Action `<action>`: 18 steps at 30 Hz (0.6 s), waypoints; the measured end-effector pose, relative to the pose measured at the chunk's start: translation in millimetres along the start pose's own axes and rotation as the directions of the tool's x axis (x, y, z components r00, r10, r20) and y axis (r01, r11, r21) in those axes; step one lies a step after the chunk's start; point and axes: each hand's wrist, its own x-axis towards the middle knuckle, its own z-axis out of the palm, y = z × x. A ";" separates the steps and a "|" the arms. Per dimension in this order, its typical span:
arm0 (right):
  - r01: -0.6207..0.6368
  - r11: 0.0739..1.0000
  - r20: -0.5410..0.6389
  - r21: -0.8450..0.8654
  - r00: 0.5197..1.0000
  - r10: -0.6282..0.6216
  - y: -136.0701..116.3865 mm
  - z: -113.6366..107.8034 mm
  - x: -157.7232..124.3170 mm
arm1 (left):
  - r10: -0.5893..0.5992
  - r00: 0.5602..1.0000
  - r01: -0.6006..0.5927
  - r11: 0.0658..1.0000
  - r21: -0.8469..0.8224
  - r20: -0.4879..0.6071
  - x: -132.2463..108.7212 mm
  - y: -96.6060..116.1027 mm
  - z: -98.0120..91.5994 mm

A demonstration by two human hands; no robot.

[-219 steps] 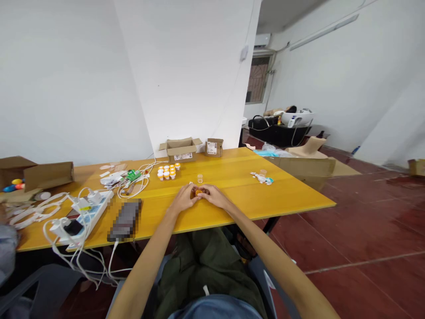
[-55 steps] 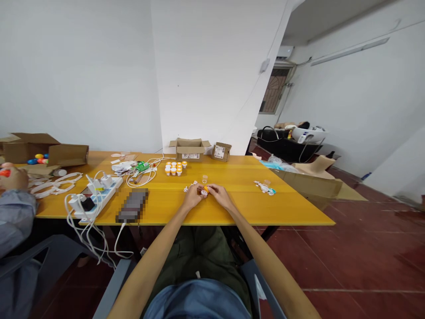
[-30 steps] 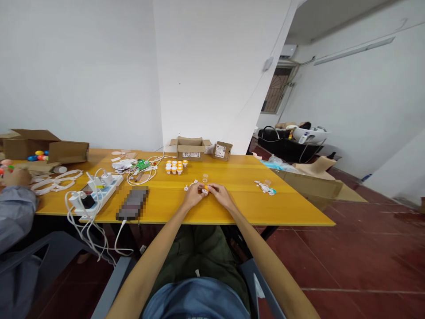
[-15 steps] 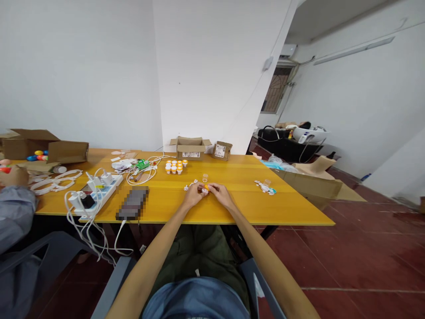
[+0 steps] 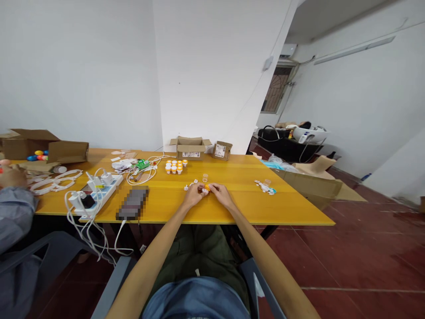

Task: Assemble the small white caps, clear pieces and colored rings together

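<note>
My left hand and my right hand meet over the yellow wooden table, fingertips pinched together. Between them is a small orange-and-white plastic piece, held from both sides; fingers cover part of it, so I cannot make out its full shape. Just beyond the hands stands a small clear cup. Beside my left fingers lie white plastic bits with dark markings. Farther back, several small jars with white and orange tops stand grouped together.
White and teal plastic pieces lie to the right. On the left are a phone, a power strip with tangled cables, and a co-worker's sleeve. Cardboard boxes stand along the wall.
My hands stay in place; the orange part between my fingers has shifted slightly and shows a little more. At the far left, the co-worker's hand has moved up.
</note>
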 end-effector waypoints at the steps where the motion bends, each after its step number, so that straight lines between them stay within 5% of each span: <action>1: -0.002 1.000 0.002 0.002 1.000 0.002 -0.8 0.0 -0.2 | 0.000 1.000 0.000 1.000 0.004 -0.002 -0.1 0.6 0.0; 18: -0.049 0.995 -0.016 0.089 0.999 0.051 -4.4 3.0 -1.2 | 0.012 1.000 -0.012 1.000 0.008 0.019 -2.0 9.7 -1.8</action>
